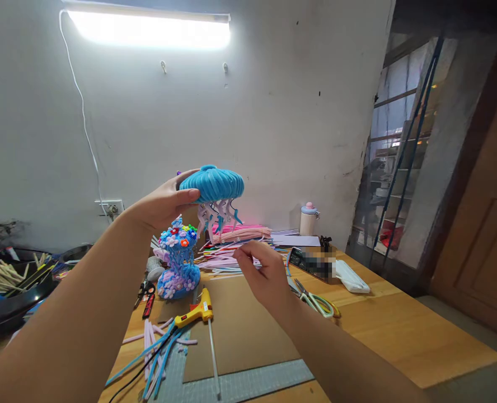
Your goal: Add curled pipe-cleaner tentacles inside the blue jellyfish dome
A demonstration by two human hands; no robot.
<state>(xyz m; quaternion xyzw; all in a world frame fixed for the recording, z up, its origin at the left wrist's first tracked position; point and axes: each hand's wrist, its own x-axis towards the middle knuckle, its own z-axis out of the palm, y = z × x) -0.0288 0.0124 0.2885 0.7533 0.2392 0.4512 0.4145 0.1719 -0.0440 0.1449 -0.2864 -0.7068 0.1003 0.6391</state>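
My left hand (177,193) holds up a blue domed jellyfish shape (212,183) by its left side, with the thumb on its front. White, lilac and blue curly strands hang below the dome. To the lower right, my right hand (265,271) is raised over the cardboard, its fingers bent together near the strands; anything between the fingertips is too small to make out. Below my left hand stands a blue piece covered with colourful flowers (177,260). A yellow glue gun (196,310) rests on the cardboard's left side.
Cardboard (240,324) lies over a cutting mat (273,382). Scissors (315,302), a white case (351,276) and a bottle (308,219) are at the right. Pink stems (240,234) lie at the back, loose stems (160,347) at the front left. A black tray (9,313) sits far left.
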